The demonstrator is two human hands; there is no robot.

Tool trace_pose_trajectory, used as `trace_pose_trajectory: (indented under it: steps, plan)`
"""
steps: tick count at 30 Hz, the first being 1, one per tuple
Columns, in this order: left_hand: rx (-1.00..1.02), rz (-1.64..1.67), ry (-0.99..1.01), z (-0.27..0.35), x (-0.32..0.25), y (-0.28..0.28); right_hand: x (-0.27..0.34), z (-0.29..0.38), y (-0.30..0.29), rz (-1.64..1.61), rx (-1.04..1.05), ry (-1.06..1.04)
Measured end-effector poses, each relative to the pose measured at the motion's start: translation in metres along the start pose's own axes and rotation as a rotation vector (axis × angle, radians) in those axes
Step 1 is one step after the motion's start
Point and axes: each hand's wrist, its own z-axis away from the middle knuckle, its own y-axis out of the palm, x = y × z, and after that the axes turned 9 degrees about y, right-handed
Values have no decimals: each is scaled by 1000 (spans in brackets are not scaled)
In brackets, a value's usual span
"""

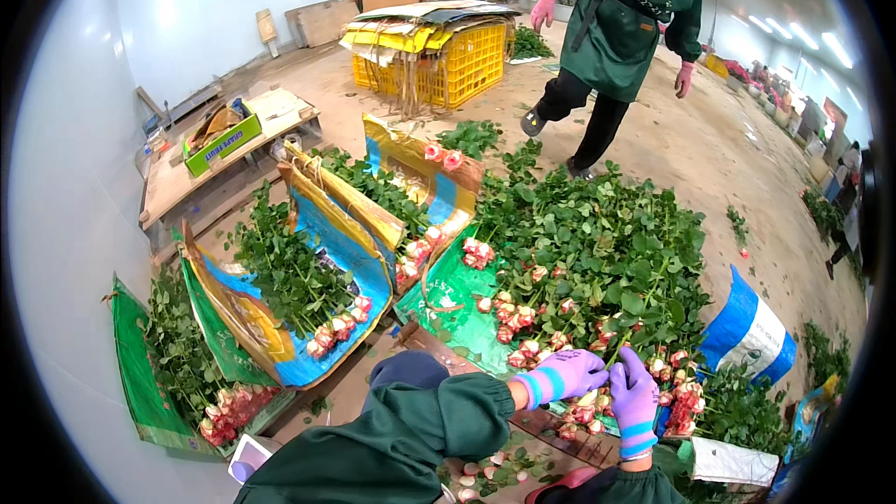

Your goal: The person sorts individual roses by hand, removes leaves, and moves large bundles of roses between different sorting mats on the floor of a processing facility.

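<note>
My left hand (568, 374), in a purple glove with blue wrist stripes, reaches in from the left over the rose heads. My right hand (633, 392), gloved alike, is close beside it with its fingers pointing up. The fingertips of both hands come together at the near edge of a heap of leafy rose stems (602, 252). Whether a stem is pinched between them is hidden. Pink-and-cream rose heads (584, 411) lie below and between the hands. A bunch of redder roses (684, 409) lies just right of my right hand. Green sheeting (455, 315) shows under the heap.
Left of the heap, roses rest in curved wraps, one blue-and-yellow (378, 287), another green (133, 364). A blue-and-white sheet (749, 329) stands at right. Loose petals (483, 472) litter the floor near me. Beyond are a co-worker (623, 28) in a green smock, a yellow crate (469, 63) and a wooden table (280, 108).
</note>
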Motion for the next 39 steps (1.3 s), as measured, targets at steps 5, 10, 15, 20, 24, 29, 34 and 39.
trace_pose_trajectory:
  steps: [5,10,15,20,24,29,34,39]
  plan:
    - [-43,-28,38,0,-2,0,1,-1,2,-15,-17,-15]
    - [-60,-9,52,0,-5,3,-13,-2,5,-69,-25,5]
    - [-195,-128,121,-3,0,13,-19,-7,7,-342,-51,91]
    - [-102,-496,14,9,2,10,-72,-51,63,-673,114,381]
    - [-291,-472,168,68,-17,-24,-100,-80,97,-434,-34,272]
    - [-755,81,12,180,32,-104,-167,-104,125,223,18,293]
    - [-1525,102,-532,302,243,-127,-31,-82,177,916,490,162]
    - [-1680,-334,-1178,344,332,-129,97,-51,286,384,1073,-71]
